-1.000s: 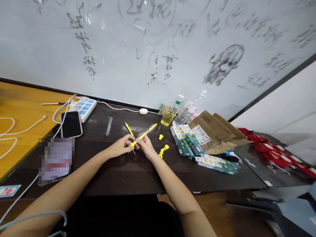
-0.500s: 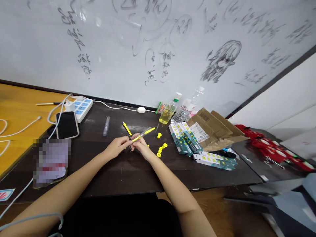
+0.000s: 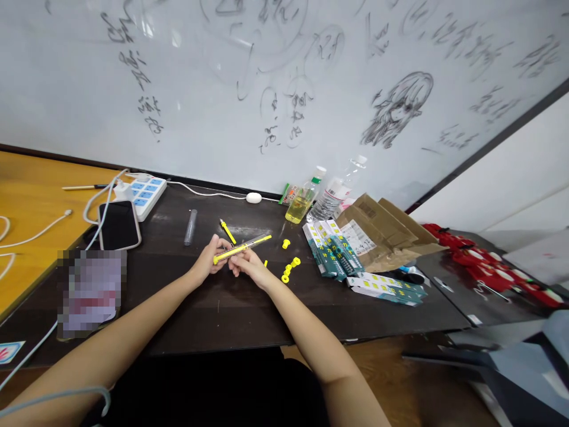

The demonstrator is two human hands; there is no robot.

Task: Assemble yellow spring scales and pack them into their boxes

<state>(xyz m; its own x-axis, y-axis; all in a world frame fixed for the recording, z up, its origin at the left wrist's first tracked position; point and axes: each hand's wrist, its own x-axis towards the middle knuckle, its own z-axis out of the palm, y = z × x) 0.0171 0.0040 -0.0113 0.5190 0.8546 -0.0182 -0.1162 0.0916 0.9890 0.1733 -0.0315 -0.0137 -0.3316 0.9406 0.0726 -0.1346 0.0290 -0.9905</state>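
Note:
A clear tube with a yellow rod inside [image 3: 242, 248] lies slantwise across both hands, its yellow capped end at the lower left. My left hand [image 3: 207, 262] is closed around that capped end, thumb on top. My right hand [image 3: 249, 265] has its fingers curled against the tube's middle, from the near side. Just beyond the hands lies a yellow stick with a dark tip [image 3: 227, 230]. Another clear tube [image 3: 191, 228] rests to the left. On the right are a yellow plug [image 3: 285, 244] and several small yellow pieces [image 3: 288, 271].
Green-and-white boxes [image 3: 332, 251] and an open cardboard box [image 3: 386, 234] are at the right. Behind stand a bottle of yellow liquid [image 3: 302, 204] and a water bottle [image 3: 331, 198]. A phone [image 3: 119, 225], a power strip [image 3: 149, 196] and white cables occupy the left.
The tube has shifted left and slightly down, and its capped end now shows at my left hand. My left hand has moved a little left, apart from the right.

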